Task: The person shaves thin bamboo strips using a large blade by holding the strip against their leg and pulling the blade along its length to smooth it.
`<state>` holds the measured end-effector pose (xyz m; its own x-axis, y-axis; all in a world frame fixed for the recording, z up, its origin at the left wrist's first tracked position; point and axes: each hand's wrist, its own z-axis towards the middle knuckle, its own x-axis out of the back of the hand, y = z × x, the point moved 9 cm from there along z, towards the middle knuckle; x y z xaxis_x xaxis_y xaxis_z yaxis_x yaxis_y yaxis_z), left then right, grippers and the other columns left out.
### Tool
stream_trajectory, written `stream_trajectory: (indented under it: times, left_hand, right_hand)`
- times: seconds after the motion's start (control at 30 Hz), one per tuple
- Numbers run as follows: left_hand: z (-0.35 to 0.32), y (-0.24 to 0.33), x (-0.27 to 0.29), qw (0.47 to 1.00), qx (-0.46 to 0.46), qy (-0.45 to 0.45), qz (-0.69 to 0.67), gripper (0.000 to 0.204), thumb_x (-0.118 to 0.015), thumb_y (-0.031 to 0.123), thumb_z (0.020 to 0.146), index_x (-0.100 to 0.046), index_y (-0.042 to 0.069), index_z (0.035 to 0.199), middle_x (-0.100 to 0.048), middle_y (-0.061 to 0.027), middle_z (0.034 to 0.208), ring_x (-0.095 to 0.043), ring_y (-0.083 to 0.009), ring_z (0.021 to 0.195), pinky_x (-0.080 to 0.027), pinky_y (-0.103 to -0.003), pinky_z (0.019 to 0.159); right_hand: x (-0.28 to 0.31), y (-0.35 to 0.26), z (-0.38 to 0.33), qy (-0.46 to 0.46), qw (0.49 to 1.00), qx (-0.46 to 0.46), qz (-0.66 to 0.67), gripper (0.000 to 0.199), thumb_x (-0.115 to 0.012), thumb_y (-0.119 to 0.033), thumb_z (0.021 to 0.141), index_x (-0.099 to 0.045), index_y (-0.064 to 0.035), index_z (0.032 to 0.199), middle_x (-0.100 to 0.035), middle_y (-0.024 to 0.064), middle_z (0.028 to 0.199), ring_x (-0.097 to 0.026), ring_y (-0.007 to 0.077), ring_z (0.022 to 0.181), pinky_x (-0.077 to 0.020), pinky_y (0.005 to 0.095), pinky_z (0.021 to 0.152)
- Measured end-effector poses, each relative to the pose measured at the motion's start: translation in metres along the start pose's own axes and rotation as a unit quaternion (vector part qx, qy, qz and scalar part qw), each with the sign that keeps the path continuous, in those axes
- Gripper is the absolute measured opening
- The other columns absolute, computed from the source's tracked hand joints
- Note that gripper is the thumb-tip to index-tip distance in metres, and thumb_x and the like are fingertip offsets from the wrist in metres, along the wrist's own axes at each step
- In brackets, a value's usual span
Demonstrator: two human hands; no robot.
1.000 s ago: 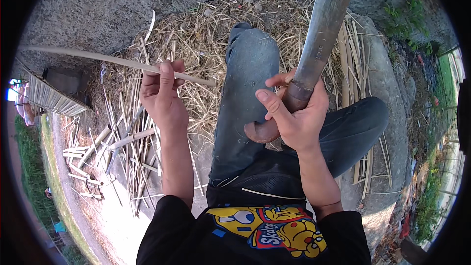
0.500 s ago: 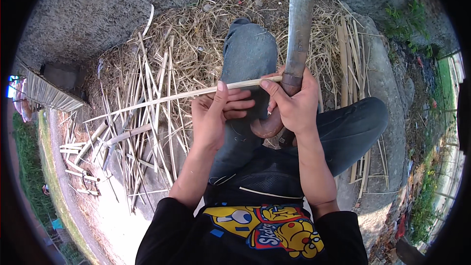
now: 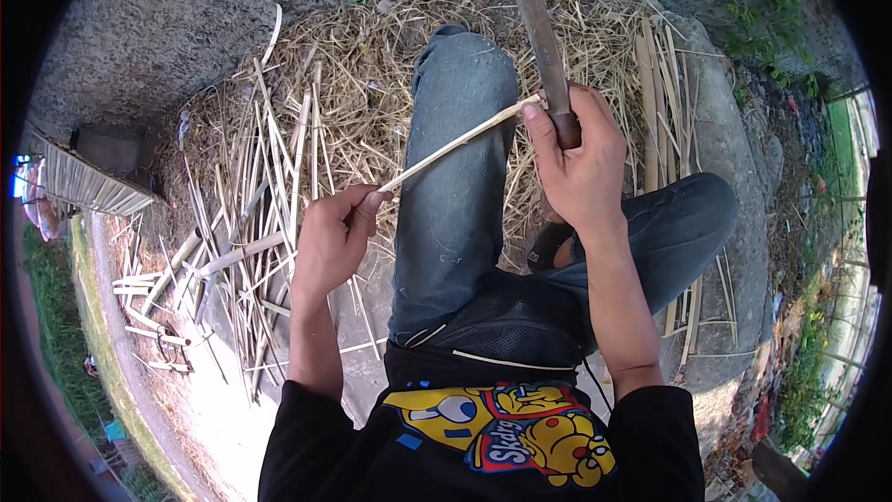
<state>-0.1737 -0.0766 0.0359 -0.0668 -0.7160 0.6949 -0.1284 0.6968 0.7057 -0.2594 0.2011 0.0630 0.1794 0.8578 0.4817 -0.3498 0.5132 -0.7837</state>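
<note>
Bamboo strip [image 3: 455,141] pinched in closed L hand [image 3: 332,242], R hand [image 3: 578,165] fisted round big knife [image 3: 539,33] handle.

two hands [image 3: 334,242], one blade [image 3: 537,23], one strip [image 3: 455,141]

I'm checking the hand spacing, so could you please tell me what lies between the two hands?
In the head view, a thin pale bamboo strip spans from the left hand to the right hand, crossing above the blue-jeaned leg.

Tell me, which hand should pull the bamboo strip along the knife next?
Probably the left hand. It pinches the free end of the bamboo strip out to the side with room to draw back. The right hand grips the knife handle and pins the strip's other end.
</note>
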Motion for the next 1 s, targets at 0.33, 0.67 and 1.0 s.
stream_trajectory:
  times: [0.33,0.67,1.0]
  left_hand:
    - [0.001,0.011,-0.016,0.998,-0.011,0.022,-0.064,0.032,-0.058,0.024,0.105,-0.073,-0.002,0.098,-0.043,0.0036,0.055,-0.038,-0.0044,0.053,-0.029,-0.027,0.05]
    - [-0.004,0.005,-0.021,0.997,0.0,0.021,-0.069,0.03,-0.06,0.026,0.104,-0.075,0.0,0.096,-0.046,0.0015,0.056,-0.04,-0.0058,0.054,-0.032,-0.028,0.051]
    - [-0.004,0.009,-0.025,0.997,-0.016,0.047,-0.051,0.033,-0.06,0.029,0.104,-0.075,0.0,0.095,-0.046,0.0021,0.055,-0.039,-0.0053,0.053,-0.03,-0.028,0.049]
  right_hand:
    - [-0.018,-0.037,-0.045,-0.066,0.975,0.147,-0.155,0.033,-0.08,-0.031,0.084,-0.067,-0.0072,0.103,-0.067,0.0086,0.074,-0.07,0.0284,0.065,-0.0552,0.0387,0.058]
    - [-0.015,-0.01,-0.049,-0.154,0.947,0.078,-0.271,0.067,-0.063,-0.071,0.087,-0.063,-0.0042,0.079,-0.062,0.0129,0.055,-0.067,0.035,0.053,-0.0533,0.0459,0.049]
    - [-0.038,-0.013,-0.045,-0.2,0.952,0.086,-0.215,0.066,-0.064,-0.067,0.089,-0.064,-0.002,0.077,-0.057,0.0165,0.051,-0.065,0.0388,0.054,-0.0517,0.0463,0.051]
